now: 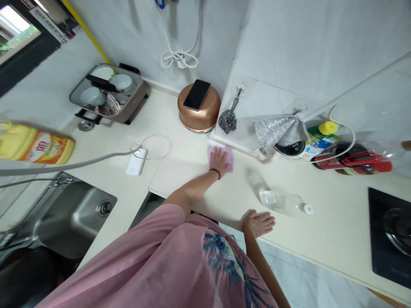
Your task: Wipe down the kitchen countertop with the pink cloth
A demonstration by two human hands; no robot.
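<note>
Pressing flat on a pink cloth (228,154), the left hand (219,161) lies with its fingers stretched out over it, gripping nothing. The cloth sits on the counter (180,171), in front of a copper pot (199,113). Further right, the right hand (258,222) rests palm down at the counter's edge, fingers loosely splayed and empty. A plastic bottle (284,203), seemingly empty, lies near its fingertips.

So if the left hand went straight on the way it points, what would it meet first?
Probably the front edge of the raised white ledge just ahead of the left hand and its pink cloth; the steel scourer hangs beyond, though depth is unclear.
</note>
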